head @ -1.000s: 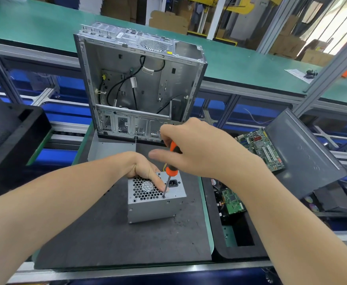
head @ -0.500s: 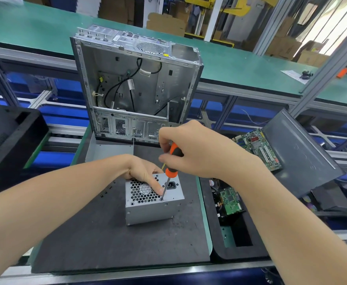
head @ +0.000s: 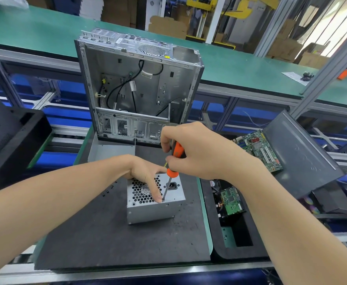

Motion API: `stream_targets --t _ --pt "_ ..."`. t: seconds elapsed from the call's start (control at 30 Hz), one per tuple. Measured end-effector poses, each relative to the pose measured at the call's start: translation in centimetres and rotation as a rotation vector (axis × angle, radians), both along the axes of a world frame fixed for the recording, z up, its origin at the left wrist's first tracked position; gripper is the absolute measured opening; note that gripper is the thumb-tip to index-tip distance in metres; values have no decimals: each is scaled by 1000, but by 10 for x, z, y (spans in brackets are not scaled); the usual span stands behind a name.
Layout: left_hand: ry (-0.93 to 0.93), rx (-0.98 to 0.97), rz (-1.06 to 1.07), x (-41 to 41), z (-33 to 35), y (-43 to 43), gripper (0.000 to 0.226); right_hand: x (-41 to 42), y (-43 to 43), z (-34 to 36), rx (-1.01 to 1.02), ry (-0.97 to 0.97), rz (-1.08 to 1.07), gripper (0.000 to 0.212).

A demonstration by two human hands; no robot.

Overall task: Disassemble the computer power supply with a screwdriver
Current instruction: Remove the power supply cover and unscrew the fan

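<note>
A silver power supply box with a honeycomb fan grille stands on the dark mat. My left hand rests on its top, one finger stretched down across the grille to the screwdriver tip. My right hand grips the orange-and-black handle of a screwdriver. The shaft points down and its tip sits on the top face near the front edge, beside the power socket.
An open, gutted computer case stands upright just behind the mat. A few small black screws lie on the mat to the left. Circuit boards and a grey side panel lie at the right, above a black tray. A black housing sits far left.
My right hand has turned on the screwdriver handle, fingers shifting grip. The tip stays at the same spot and my left hand stays on the box. The view has shifted slightly.
</note>
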State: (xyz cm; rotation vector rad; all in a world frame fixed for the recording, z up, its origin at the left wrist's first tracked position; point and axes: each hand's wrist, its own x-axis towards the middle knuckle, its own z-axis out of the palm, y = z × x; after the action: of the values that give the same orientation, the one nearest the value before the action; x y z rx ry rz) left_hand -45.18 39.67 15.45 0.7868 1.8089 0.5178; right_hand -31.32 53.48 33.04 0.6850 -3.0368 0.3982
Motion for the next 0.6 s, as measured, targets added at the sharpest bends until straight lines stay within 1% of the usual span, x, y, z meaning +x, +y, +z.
stream_targets --t 0.1,0.23,0.3,0.37,0.47,0.53,0.57,0.6 --pt "3 22 23 0 -1 -3 112 1 0 0 -13 11 -7 10" --pt "48 37 8 2 1 -6 118 0 1 1 -12 -4 -15 10" --pt "64 38 6 4 3 -8 111 0 2 0 -12 -11 -24 11" --pt "103 70 16 6 4 -10 106 0 3 0 -26 -1 -40 11" --pt "184 67 48 13 5 -13 113 -1 6 1 -47 21 -53 11" --pt "221 58 75 18 6 -14 113 -1 8 1 -48 33 -57 12" --pt "245 75 90 22 7 -16 110 -2 9 1 -48 33 -60 12" --pt "278 103 99 25 10 -17 102 -2 10 1 -48 33 -65 12"
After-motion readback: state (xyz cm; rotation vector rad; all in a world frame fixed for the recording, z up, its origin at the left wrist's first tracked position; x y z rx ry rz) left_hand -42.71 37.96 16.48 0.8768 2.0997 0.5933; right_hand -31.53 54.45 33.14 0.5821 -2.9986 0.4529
